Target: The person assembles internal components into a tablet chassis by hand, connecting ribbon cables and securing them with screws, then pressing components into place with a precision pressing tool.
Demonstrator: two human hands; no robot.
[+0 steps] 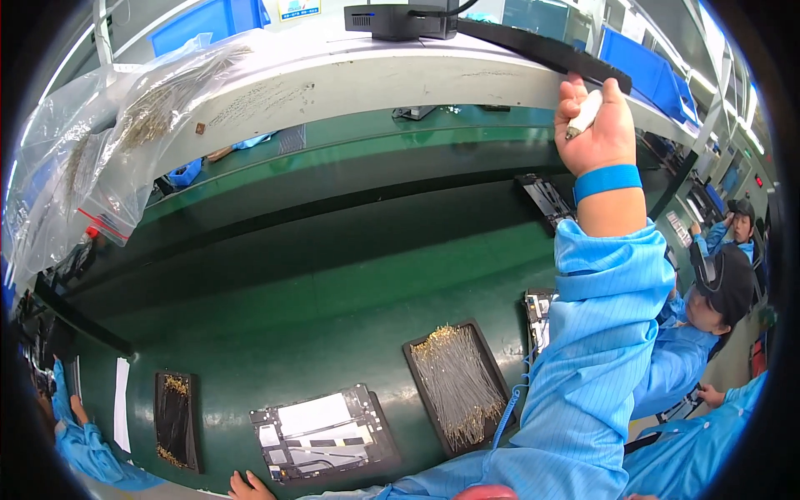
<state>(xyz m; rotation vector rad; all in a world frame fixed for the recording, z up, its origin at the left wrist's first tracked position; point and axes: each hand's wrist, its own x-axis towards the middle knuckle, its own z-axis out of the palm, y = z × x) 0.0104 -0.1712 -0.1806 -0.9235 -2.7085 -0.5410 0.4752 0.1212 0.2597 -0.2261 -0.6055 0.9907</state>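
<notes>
My right hand (pixel 602 133) is raised to the white shelf, its fingers and thumb closed on the near right end of a long, flat black tray (pixel 550 55). A short white tool with a dark metal tip (pixel 584 115) lies in the same palm. My left hand (pixel 250 487) is partly cut off at the lower edge, fingers apart on the bench edge. Right of it lies an opened flat device (pixel 321 435) with white and black parts on a dark holder. A black tray of thin grey cables with gold ends (pixel 458 383) stands beyond that device.
A smaller tray of black cables (pixel 176 421) and a white paper strip (pixel 122 404) lie left on the green bench (pixel 250 350). More devices (pixel 546 200) lie right. A clear bag of cables (pixel 142 117) hangs over the shelf (pixel 333 87). Other people in blue work nearby.
</notes>
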